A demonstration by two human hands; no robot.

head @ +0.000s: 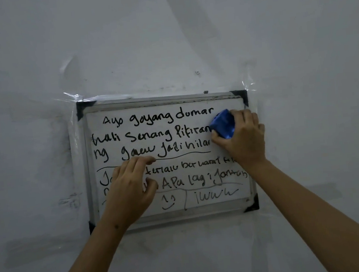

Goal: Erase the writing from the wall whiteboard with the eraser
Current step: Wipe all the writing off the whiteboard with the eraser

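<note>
**Eraser at the board's upper right corner**

Head view: I see my right hand (242, 138) gripping the blue eraser (223, 124), fingers curled over its top and thumb under its lower edge, pressing it against the wall whiteboard (173, 209) at the right end of the first two lines of writing (157, 117). The eraser sits just inside the board's right frame, near the black top-right corner cap (241, 97). My left hand (131, 189) rests on the lower left part of the board with relaxed, slightly bent fingers, holding nothing and covering the start of the fourth and fifth lines. The two hands are well apart, with unobstructed written surface between them. Left of the eraser the top three lines run uncovered to the left frame. Below the right hand, more writing and a small smiley face (168, 201) fill the lower rows. Clear tape (71, 98) shines at the board's upper corners, and grey wall (163, 37) surrounds the frame on every side.
</note>
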